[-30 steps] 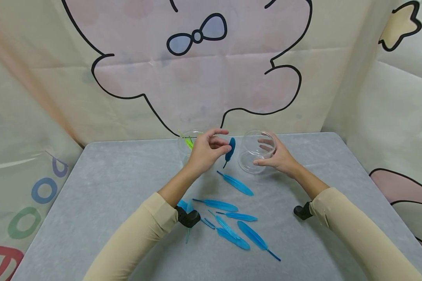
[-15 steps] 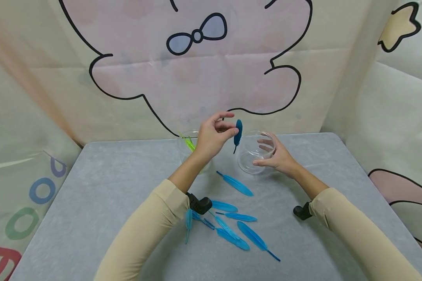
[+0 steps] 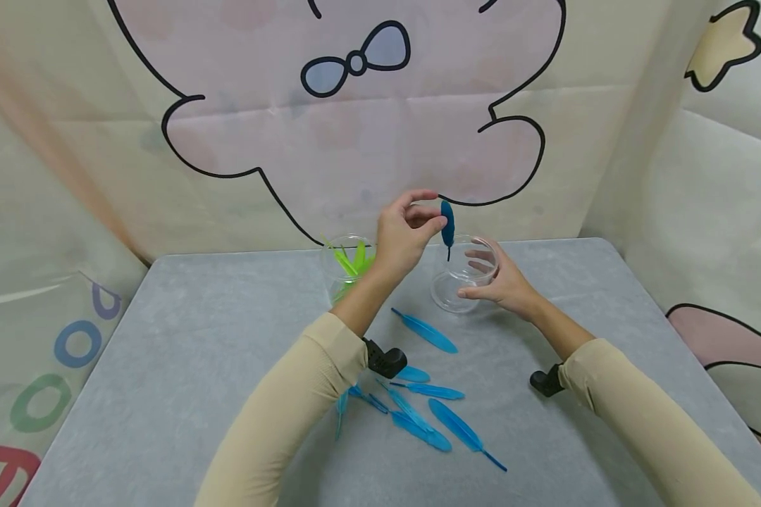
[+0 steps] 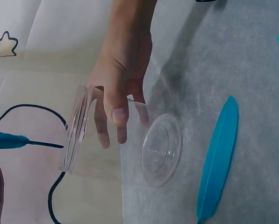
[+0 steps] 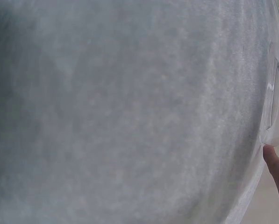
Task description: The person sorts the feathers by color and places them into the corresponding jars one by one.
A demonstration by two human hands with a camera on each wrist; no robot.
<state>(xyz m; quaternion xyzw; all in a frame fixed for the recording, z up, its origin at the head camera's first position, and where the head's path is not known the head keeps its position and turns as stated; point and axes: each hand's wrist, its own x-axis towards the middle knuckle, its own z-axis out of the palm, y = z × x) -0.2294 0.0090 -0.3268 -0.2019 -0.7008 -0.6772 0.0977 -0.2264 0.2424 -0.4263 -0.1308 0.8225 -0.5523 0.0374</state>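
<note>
My left hand (image 3: 404, 238) pinches a blue feather (image 3: 447, 224) between thumb and fingers, its quill pointing down. That quill tip hangs at the rim of a clear plastic cup (image 3: 445, 285), apart from its bottom. My right hand (image 3: 509, 285) grips the cup's right side, thumb in front and fingers behind. In the left wrist view, the feather (image 4: 8, 140) stands before the cup's mouth. The right wrist view mostly holds blurred grey cloth, with my right thumb (image 5: 277, 168) against the cup's base (image 5: 271, 100) at the edge.
Several blue feathers (image 3: 456, 422) lie on the grey tablecloth, with a single feather (image 3: 428, 333) closer to the cup. A second clear cup (image 3: 328, 271) holding green feathers (image 3: 353, 260) stands at the back left, partly behind my left arm. A printed cloth (image 3: 228, 141) hangs behind the table.
My left hand has risen and moved right, carrying the blue feather from left of the cup to its rim. My right hand and the cup have stayed in place.
</note>
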